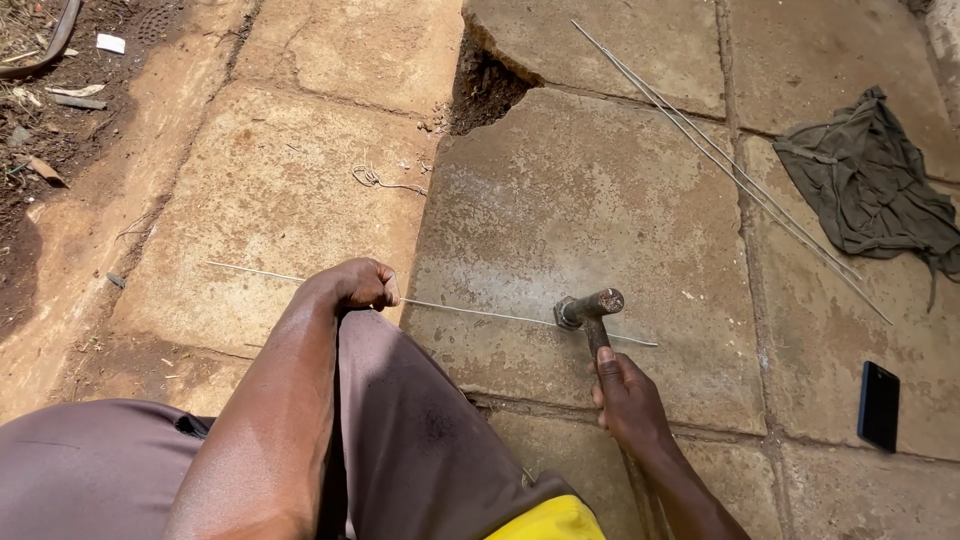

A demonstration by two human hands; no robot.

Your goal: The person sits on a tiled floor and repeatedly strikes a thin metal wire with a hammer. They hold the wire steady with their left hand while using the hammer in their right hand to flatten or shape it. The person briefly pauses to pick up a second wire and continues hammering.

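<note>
The paving slabs (600,200) carry everything here: large worn stone squares with dirt-filled joints, one slab broken away at its far corner, bare soil along the left edge. On the far right slab lies a crumpled dark cloth (870,190), and beside it a bundle of long thin rods (720,160) runs diagonally from the far edge toward the right. A dark phone (879,405) lies flat near the right edge, well apart from the work.

The thin wire (480,312) lies across the middle slab's near edge, stretching left over the neighbouring slab. The left hand (362,285) is closed in a fist on the wire, pressing it to the stone. The right hand (625,395) is wrapped tight around the handle of a hammer (590,308), whose head rests on or just above the wire near its right end.

The step in hand looks like hammering the wire straight against the stone. The next blow, as I judge it, calls for a steady hold on the left and a strike square on the wire, so it does not skip sideways.

Whether the hammer head touches the wire cannot be told. The left fingers are hidden under the fist, and a small tangle of wire (375,180) farther off is hard to make out.
</note>
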